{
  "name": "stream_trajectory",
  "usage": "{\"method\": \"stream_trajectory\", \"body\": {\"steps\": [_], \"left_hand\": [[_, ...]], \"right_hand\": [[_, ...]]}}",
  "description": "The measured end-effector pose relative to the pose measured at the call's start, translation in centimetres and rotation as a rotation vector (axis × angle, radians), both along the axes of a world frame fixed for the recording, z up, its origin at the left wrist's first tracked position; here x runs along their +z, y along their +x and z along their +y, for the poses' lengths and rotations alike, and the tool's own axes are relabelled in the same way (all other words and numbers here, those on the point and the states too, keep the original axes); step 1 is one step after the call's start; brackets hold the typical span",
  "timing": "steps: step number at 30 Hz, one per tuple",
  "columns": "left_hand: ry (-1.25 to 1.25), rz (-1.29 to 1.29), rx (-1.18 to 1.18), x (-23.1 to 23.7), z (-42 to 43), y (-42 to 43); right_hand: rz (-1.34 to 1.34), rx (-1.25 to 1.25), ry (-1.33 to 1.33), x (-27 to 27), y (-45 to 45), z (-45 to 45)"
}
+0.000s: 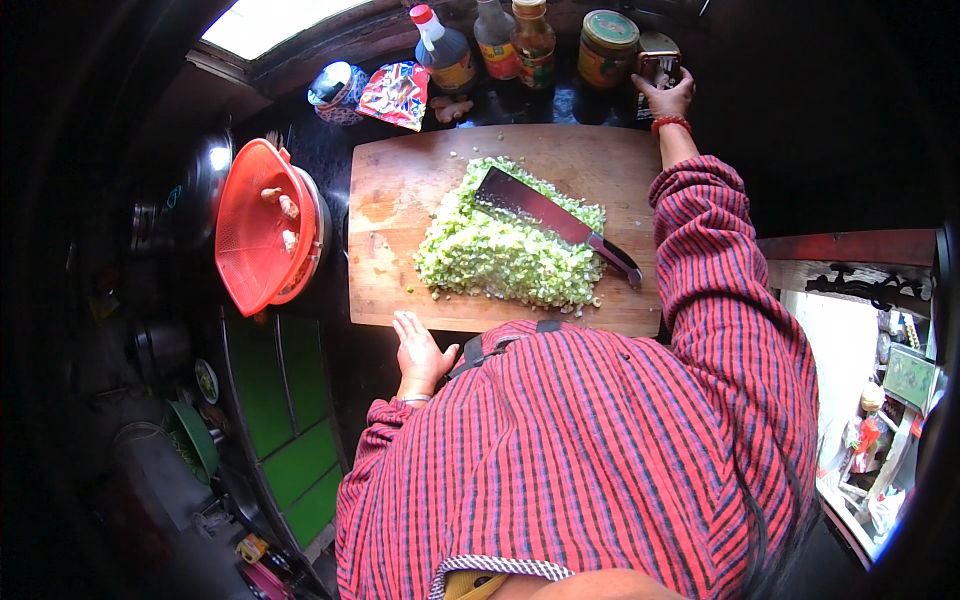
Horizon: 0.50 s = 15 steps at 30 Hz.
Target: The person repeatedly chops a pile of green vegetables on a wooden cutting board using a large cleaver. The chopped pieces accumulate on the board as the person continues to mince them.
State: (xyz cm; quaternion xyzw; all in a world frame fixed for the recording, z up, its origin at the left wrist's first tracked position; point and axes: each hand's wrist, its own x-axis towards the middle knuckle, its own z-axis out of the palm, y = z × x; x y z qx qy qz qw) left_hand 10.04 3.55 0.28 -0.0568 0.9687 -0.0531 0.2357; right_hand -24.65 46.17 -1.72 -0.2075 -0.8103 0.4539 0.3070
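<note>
My right hand [667,96] reaches to the back right, thumb and fingers around the sides of what looks like a mobile phone [661,67]. My left hand [417,354] holds nothing; its fingertips touch the front edge of a wooden cutting board [382,255], thumb spread to the side. A heap of finely chopped pale green vegetable [502,262] covers the board's middle. Across the heap lies a cleaver [532,206], its dark handle pointing to the front right.
Left of the board, a red plastic strainer basket [251,247] holds several ginger-like pieces. Along the back stand a blue-and-white jar [341,97], a red packet [396,94], sauce bottles [450,64] and a green-lidded jar [606,56]. Ginger [451,109] lies behind the board.
</note>
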Motion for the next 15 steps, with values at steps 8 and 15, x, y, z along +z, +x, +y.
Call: {"method": "stream_trajectory", "body": {"steps": [8,15], "left_hand": [[0.038,-0.010,0.040,0.4,0.2,0.1],[0.035,-0.009,0.019,0.3,0.1,0.1]], "right_hand": [[-0.090,-0.015,0.013,0.7,-0.4,0.0],[-0.034,-0.066,0.067,-0.9,-1.4,0.7]]}}
